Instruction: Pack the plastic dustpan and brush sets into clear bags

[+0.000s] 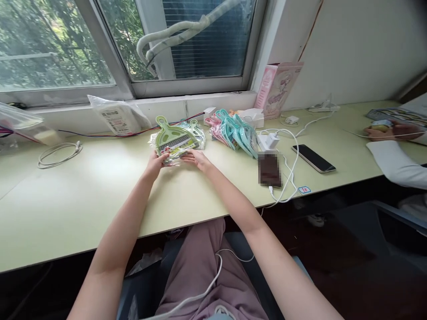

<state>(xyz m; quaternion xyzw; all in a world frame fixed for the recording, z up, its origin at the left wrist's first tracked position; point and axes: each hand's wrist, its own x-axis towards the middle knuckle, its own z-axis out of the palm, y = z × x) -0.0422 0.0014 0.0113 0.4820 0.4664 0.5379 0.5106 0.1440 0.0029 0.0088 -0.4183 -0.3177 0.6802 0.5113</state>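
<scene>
A green mini dustpan and brush set (175,135) in clear plastic wrap is held up over the table, its looped handle pointing toward the window. My left hand (156,163) grips its lower left corner, thumb on top. At its lower right edge my right hand (196,159) has closed on the wrapping, fingers partly under it. Just behind, a second wrapped set (197,130) in pale green shows in part. To the right lies a pile of wrapped turquoise sets (238,131) with pink sets (216,124) at its left side.
Near the pile stand a white charger (271,140), a blurred dark device (270,170) and tangled cables. Farther right are a phone (313,158) and another person's hands (383,130). A pink box (278,91) and a plastic packet (118,118) line the back. A coiled cable (60,154) lies left.
</scene>
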